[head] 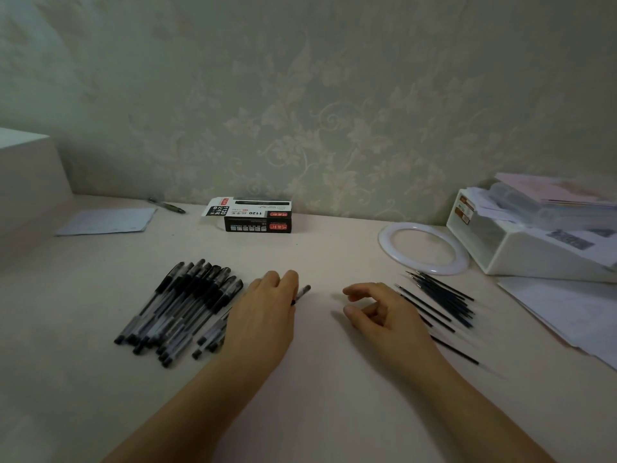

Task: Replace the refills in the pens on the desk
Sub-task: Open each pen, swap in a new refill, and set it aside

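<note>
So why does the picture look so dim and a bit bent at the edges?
Head view: the light is low and soft, so the hands cast only faint shadows on the desk; the wide lens bows the desk's far edge; the right hand and the refills look slightly soft.

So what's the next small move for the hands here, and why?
Probably lift the pen that the left hand grips and bring the right hand to it to unscrew the barrel: the right hand is empty, and the refills lie untouched beside it.
</note>
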Tool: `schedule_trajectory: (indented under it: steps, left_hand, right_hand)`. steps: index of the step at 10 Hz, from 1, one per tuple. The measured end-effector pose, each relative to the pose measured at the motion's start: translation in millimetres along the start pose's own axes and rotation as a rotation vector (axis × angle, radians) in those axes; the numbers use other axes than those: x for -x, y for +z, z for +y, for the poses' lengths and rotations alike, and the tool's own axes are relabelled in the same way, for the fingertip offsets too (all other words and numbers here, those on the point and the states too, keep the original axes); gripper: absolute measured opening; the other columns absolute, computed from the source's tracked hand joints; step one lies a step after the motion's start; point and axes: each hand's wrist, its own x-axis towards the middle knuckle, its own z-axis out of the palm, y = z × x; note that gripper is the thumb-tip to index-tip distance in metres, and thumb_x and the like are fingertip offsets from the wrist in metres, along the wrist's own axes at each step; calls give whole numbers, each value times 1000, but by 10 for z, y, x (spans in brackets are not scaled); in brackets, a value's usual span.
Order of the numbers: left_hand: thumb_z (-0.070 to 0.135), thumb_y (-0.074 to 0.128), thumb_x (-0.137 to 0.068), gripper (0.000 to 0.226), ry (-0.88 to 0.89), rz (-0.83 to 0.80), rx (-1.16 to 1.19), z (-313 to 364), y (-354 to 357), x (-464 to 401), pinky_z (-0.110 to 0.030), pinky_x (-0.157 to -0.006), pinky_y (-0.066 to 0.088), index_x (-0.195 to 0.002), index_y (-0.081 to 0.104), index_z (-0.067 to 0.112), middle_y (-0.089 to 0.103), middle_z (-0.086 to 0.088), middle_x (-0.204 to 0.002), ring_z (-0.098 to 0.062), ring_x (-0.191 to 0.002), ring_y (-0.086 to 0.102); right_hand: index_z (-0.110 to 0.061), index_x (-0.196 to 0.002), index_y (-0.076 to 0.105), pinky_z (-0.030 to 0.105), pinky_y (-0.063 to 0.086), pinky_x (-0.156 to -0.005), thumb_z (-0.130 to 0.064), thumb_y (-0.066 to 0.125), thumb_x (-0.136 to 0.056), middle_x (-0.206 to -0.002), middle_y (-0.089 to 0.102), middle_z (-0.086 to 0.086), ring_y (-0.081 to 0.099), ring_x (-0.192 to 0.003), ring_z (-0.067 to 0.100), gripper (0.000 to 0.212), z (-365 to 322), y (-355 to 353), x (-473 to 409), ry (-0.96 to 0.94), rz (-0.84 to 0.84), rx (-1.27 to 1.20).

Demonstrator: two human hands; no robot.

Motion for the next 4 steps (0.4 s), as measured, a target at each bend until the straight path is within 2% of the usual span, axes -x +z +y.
schedule_trajectory:
  steps: [1,3,4]
  left_hand:
    - [11,51,-94,11,-31,5,-21,-81,22,-30,-28,-65,46,-98,50,21,45,3,-96,-14,-83,46]
    - [5,57,-91,22,-127,12,-74,-271,29,-87,-22,-65,37,-98,65,24,37,7,-94,-11,-86,44]
    - [8,56,-92,22,-94,53,-66,-272,43,-80,-23,-67,37,-103,65,24,46,5,-97,-13,-89,46]
  right_hand:
    - [-29,-107,68,10,47,-71,-22,69,-89,-103,64,-13,61,-79,-1,20,10,0,-2,-6,6,-7]
    - [-25,-105,70,10,46,-70,-16,69,-88,-102,64,-11,60,-75,-2,19,27,11,-12,-13,15,-46]
    - [-26,-104,70,13,48,-72,-15,69,-88,-101,65,-12,61,-76,0,19,26,22,-7,-16,21,-71]
